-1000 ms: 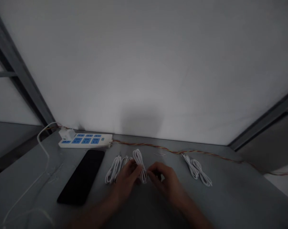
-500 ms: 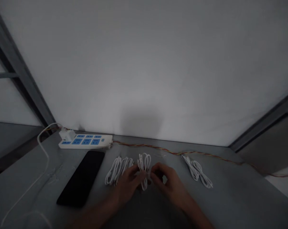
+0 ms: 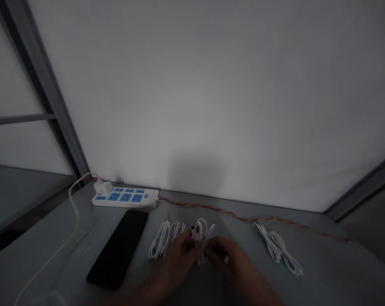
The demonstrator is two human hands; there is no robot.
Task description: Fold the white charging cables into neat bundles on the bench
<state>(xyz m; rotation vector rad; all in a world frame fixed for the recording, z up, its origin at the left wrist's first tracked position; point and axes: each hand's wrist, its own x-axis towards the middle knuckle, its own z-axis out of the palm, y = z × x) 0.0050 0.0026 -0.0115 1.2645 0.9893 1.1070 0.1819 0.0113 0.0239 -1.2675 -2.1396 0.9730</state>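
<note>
Both hands meet at the near middle of a grey table (image 3: pixel 323 272). My left hand (image 3: pixel 179 261) and my right hand (image 3: pixel 230 259) pinch a coiled white cable (image 3: pixel 202 229) between them, lifted slightly off the surface, its loops standing above my fingers. A second white cable bundle (image 3: pixel 165 238) lies just left of my left hand. A third white cable bundle (image 3: pixel 280 250) lies to the right, apart from my right hand.
A black phone (image 3: pixel 118 248) lies face up on the left. Behind it sits a white power strip with blue sockets (image 3: pixel 125 198) holding a white charger (image 3: pixel 102 187), whose cord runs off left. A red-yellow twisted wire (image 3: pixel 237 214) runs along the white wall.
The coil between my hands has turned and bunched up, one end now sticking out. The view has tilted up and shifted, so everything sits lower and further right in the picture.
</note>
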